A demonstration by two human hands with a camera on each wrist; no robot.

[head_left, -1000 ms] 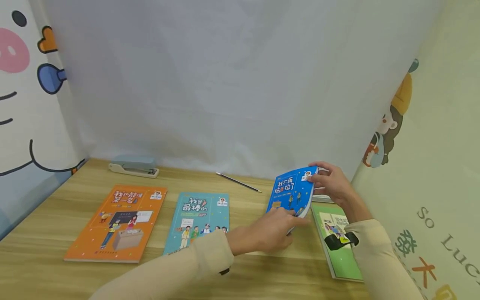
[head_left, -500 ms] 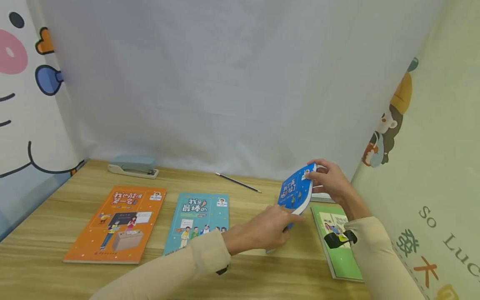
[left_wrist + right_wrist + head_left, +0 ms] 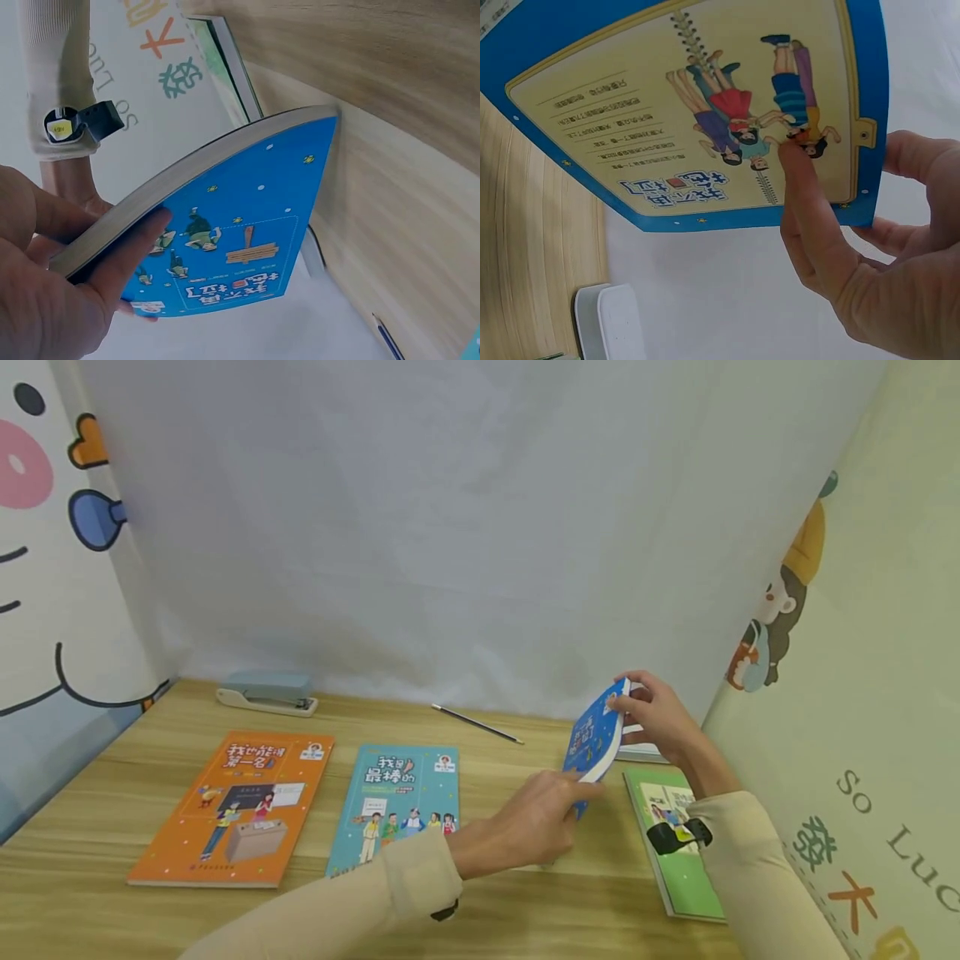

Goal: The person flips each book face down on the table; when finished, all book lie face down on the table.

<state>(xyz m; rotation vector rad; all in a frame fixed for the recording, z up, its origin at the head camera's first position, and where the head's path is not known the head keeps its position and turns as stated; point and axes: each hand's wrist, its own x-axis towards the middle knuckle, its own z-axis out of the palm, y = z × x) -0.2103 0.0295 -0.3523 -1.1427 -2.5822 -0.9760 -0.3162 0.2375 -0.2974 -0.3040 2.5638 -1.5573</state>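
Note:
Between both hands a blue book is held tilted above the table, its front cover facing left in the head view. My left hand grips its near edge, with fingers on the cover and the page edges beside them in the left wrist view. At the far top corner my right hand pinches it, thumb on the front. The right wrist view shows fingers laid against the back cover. Right of the blue book lies a green book, partly hidden by the right forearm.
An orange book and a teal book lie flat on the wooden table. Behind them are a stapler and a pencil. A white object sits near the back curtain. A printed wall stands at right.
The blue book has turned from facing up to steeply tilted, its cover now more side-on. The left hand has shifted slightly left; the right hand has risen a little.

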